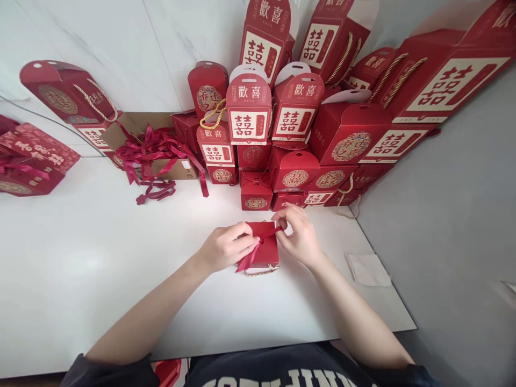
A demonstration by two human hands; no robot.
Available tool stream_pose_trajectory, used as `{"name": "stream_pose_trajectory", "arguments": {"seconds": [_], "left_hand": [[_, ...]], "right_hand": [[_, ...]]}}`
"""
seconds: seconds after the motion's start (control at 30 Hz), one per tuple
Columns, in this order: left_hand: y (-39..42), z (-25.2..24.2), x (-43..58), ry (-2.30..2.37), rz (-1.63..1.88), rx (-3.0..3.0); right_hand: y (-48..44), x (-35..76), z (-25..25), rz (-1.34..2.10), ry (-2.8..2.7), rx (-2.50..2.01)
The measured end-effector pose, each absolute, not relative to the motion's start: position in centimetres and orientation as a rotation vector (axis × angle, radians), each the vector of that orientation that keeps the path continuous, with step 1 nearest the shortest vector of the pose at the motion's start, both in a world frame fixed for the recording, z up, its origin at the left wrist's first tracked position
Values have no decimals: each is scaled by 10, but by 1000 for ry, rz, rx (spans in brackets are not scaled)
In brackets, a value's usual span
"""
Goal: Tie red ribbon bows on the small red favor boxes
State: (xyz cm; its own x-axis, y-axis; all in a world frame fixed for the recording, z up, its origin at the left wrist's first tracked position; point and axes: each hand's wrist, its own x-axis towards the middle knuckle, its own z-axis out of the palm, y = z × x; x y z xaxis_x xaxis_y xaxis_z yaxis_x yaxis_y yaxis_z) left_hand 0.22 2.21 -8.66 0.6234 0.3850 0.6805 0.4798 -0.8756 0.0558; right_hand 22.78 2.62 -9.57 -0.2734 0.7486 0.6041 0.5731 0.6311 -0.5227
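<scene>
A small red gift box [269, 257] with a twisted gold cord handle [262, 273] lies on the white table in front of me. Across its top runs a red satin ribbon [246, 261], crossing near the middle of the box. My left hand [230, 244] is closed at the box's left side, fingertips pinching the ribbon close to that crossing. On the other side, my right hand [299, 234] pinches the ribbon's other end between thumb and finger, pulled out to the upper right. The fingers partly cover the box's top.
Behind the box, stacked red gift boxes [256, 191] rise against the wall. A cardboard box [163, 169] full of red ribbons stands back left, with loose ribbons [156, 192] before it. More red boxes [30, 161] are far left. A folded white tissue [368, 270] lies near the right edge.
</scene>
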Motion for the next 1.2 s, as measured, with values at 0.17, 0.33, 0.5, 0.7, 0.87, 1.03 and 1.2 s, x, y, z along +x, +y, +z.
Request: {"name": "stream_pose_trajectory", "arguments": {"seconds": [0.17, 0.33, 0.5, 0.7, 0.87, 1.03, 1.2], "left_hand": [[22, -85, 2, -676, -1066, -2680], [19, -79, 4, -591, -919, -2615], [17, -71, 6, -518, -827, -2598], [15, -67, 6, -517, -766, -2598], [16, -70, 3, -585, -797, -2719], [19, -56, -3, -1259, -891, -3187], [23, -38, -10, -1977, -806, -3479]], "right_hand": [[32, 271, -80, -51, -2006, -1378], [23, 287, -65, 890, -2272, -1207], [28, 259, -85, 1417, -1848, -1277], [32, 240, -97, 1868, -1290, -1163], [25, 243, -88, 1748, -1457, -935], [23, 245, -90, 1709, -1531, -856], [22, 249, -90, 1691, -1551, -875]]}}
